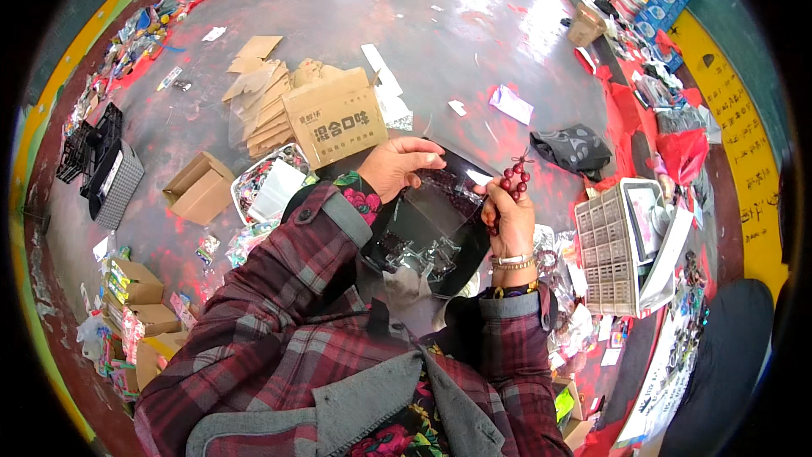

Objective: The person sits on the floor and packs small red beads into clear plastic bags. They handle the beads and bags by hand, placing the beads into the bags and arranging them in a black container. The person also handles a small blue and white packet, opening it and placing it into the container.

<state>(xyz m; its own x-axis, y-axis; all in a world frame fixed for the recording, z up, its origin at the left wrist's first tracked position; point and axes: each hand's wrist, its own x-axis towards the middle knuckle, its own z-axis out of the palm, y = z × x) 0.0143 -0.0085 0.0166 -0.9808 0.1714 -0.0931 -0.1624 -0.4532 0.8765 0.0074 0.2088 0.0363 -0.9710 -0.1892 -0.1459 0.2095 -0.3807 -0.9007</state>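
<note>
My right hand point(510, 218) is closed on a string of dark red beads point(515, 178), a bracelet by its look. The beads stick up past the fingertips and end in a thin dark cord. To the left, my left hand point(400, 167) hovers over a black tub point(370, 259) with its fingers curved and the thumb apart from them. No object shows plainly in it. Inside the tub lie clear plastic packets point(425, 256) and dark beads, partly lost in glare and shadow.
An open cardboard box point(336, 118) stands beyond the tub, beside flattened cartons point(269, 106). A white basket point(275, 182) of small packets is at the left, and a grey plastic crate point(606, 250) on the right. A black bag point(572, 150) lies on the littered floor.
</note>
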